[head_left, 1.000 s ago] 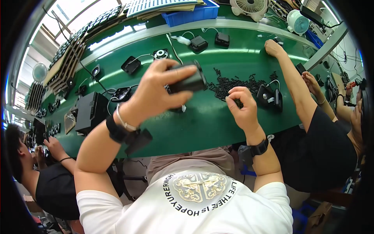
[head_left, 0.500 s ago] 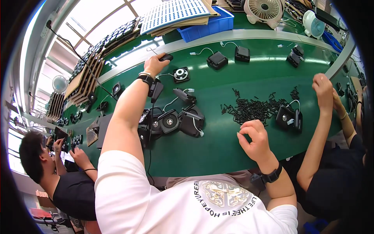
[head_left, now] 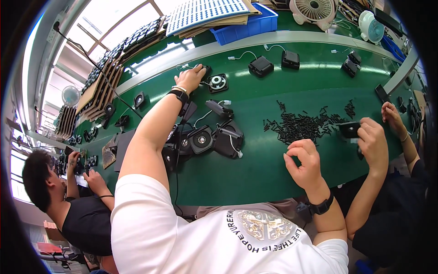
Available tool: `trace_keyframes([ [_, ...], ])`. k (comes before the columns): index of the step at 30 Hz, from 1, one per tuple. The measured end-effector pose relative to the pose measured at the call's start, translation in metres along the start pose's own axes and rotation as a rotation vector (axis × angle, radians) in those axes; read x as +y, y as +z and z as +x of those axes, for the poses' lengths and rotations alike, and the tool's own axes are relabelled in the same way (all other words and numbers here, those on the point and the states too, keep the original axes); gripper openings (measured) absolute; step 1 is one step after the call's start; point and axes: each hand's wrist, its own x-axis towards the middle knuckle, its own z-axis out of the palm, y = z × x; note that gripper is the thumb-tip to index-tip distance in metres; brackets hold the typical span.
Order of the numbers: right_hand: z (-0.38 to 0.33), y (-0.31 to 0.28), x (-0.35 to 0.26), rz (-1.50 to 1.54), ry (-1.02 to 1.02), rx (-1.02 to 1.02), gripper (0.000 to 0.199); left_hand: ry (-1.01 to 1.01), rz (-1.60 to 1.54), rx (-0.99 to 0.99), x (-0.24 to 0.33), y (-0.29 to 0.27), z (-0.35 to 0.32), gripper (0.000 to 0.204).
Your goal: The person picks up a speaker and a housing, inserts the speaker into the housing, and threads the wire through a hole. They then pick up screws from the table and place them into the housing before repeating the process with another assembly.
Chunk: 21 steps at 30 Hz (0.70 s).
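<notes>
At the far side of the green table [head_left: 260, 182], my left hand [head_left: 190, 78] has its fingers closed around a small black speaker box [head_left: 206, 70], mostly covered by the hand. A white cable [head_left: 183, 67] trails beside it. Right of that hand lies a bare square speaker [head_left: 218, 82], cone up. My right hand [head_left: 305, 163] hovers at the near edge of a heap of small black screws [head_left: 296, 125], curled in a pinch; whatever its fingertips hold, if anything, is hidden. Below my left forearm cluster several black speaker boxes [head_left: 200, 139], some with white cables.
At right, a co-worker's hand [head_left: 373, 139] holds a black speaker box [head_left: 349, 129] beside the screws. More boxes [head_left: 261, 66] with cables lie along the far side. A blue bin [head_left: 246, 31] and a fan [head_left: 314, 13] stand beyond the rail. Another person [head_left: 86, 219] works at left.
My left hand has moved slightly right with the black speaker box, closer to the bare speaker. The right hand keeps its pinch. The co-worker's hand has come down and lifted a speaker box.
</notes>
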Motion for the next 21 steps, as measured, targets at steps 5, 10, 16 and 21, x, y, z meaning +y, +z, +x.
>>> trace_keyframes([
  [5,0.015,-0.005,-0.018,-0.016,-0.037,-0.032,0.015,-0.002,0.004,-0.088,-0.003,-0.001,0.014,0.047],
  [10,0.096,-0.012,-0.044,0.074,-0.074,-0.271,0.016,0.072,0.073,-0.176,-0.034,-0.006,0.048,0.044],
  [16,0.210,0.068,0.032,-0.049,-0.096,-0.575,0.051,0.164,-0.028,-0.313,-0.041,-0.058,0.047,0.042],
  [21,0.248,0.166,0.095,-0.204,-0.129,-0.769,0.071,0.472,0.135,-0.474,-0.063,-0.079,0.010,0.064],
])
